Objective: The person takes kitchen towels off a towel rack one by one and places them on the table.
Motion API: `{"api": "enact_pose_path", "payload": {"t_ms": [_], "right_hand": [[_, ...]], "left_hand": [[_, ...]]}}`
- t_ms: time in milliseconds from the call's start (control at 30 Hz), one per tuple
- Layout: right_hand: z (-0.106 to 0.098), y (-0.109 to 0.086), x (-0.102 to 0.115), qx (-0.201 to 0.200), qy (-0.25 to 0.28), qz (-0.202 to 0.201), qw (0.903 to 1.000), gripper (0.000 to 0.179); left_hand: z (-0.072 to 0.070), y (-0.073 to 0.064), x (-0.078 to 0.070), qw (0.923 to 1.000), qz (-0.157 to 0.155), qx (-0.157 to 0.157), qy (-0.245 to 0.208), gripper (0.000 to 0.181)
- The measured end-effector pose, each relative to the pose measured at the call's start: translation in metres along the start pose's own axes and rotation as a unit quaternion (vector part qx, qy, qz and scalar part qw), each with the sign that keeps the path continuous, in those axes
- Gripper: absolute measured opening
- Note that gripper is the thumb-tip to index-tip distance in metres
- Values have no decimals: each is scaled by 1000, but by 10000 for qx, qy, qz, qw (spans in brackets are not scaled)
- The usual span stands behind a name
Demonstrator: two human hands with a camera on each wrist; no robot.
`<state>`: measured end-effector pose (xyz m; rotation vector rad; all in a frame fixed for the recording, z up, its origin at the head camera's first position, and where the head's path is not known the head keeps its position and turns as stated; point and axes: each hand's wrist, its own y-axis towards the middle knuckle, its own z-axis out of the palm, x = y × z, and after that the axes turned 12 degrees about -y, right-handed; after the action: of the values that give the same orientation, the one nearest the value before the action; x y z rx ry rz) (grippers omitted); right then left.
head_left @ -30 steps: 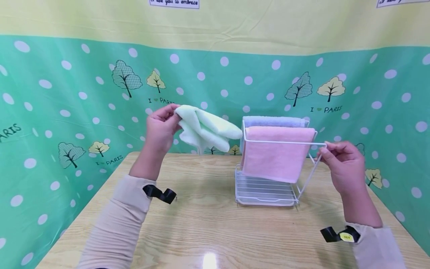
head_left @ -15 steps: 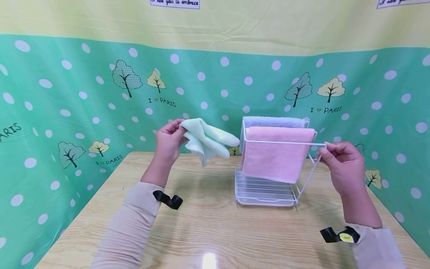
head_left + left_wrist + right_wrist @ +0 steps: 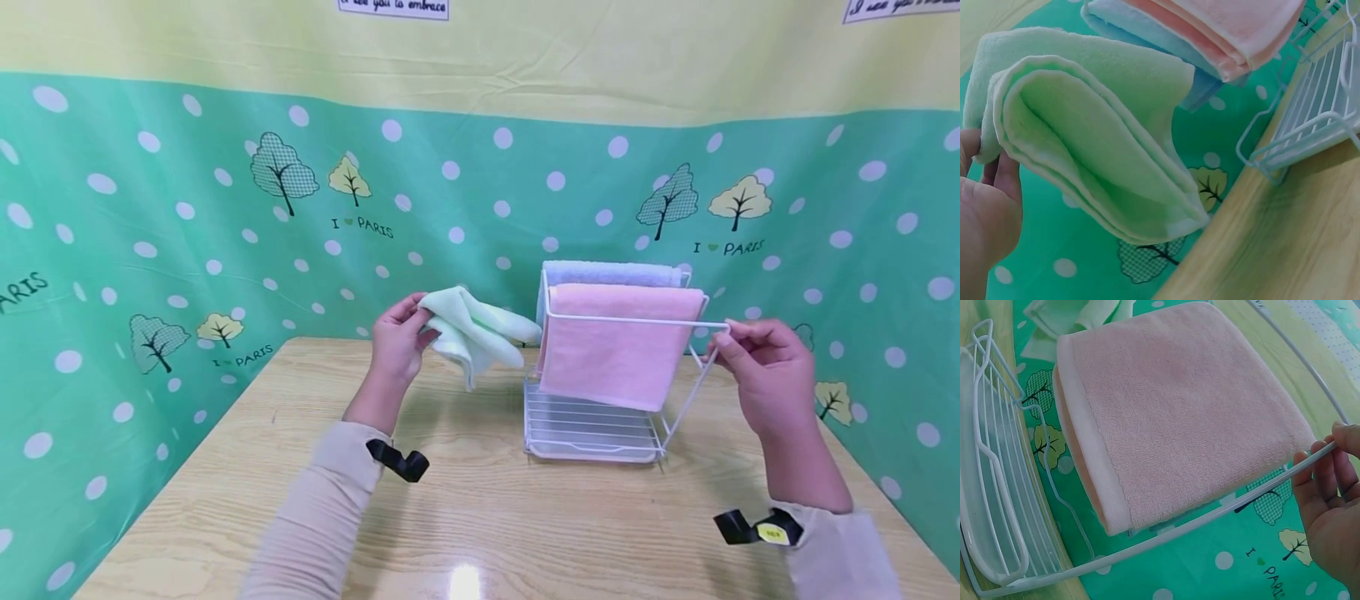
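A pale green towel (image 3: 480,329), loosely folded, hangs in the air left of the white wire rack (image 3: 592,427). My left hand (image 3: 396,340) pinches it by its left end between thumb and fingers. In the left wrist view the green towel (image 3: 1110,125) shows open, looped folds. A pink towel (image 3: 611,358) drapes over an upper rail of the rack, with a blue towel (image 3: 611,273) behind it. At the rack's upper right corner my right hand (image 3: 776,375) grips the front bar with thumb and fingertips. The pink towel hides most of the blue one.
The rack's lower shelf carries a shallow white tray (image 3: 585,457). Everything stands on a light wooden table (image 3: 480,517). Behind it hangs a green and yellow curtain (image 3: 435,183) with dots and printed trees.
My left hand has moved right and down with the green towel, which hangs lower beside the rack. My right hand and the rack have stayed in place.
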<state>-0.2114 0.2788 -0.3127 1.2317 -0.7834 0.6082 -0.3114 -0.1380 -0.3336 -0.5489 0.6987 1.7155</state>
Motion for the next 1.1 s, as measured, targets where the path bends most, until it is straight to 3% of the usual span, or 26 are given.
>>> {"api": "enact_pose_path", "payload": {"t_ms": [233,433,600,700,833,967,1100], "right_hand": [[-8,19,-15,112,154,5,9998,15],[-13,34,-26,185,104,135,9997,17],[-18,47,-36,263,59,225,9994,17],[-21,56,-42,323,205,159,9991,15],[-24,66,-50,413,349,76,9985,14],[-26,67,-55,474,369,28,9982,15],[-27,64,-56,495,357,-22,9981,16]], "left_hand": [[0,3,31,9983,-276,-421,-300,21],[-14,15,59,9942,-562,-866,-309,19],[-34,26,72,9907,-616,-1210,81,18],[-45,32,74,9873,-685,-1321,558,18],[-58,37,71,9747,-760,-1461,1509,27],[-72,39,65,9539,-941,-1481,2434,37],[-88,40,63,9366,-1024,-1462,3015,41]]}}
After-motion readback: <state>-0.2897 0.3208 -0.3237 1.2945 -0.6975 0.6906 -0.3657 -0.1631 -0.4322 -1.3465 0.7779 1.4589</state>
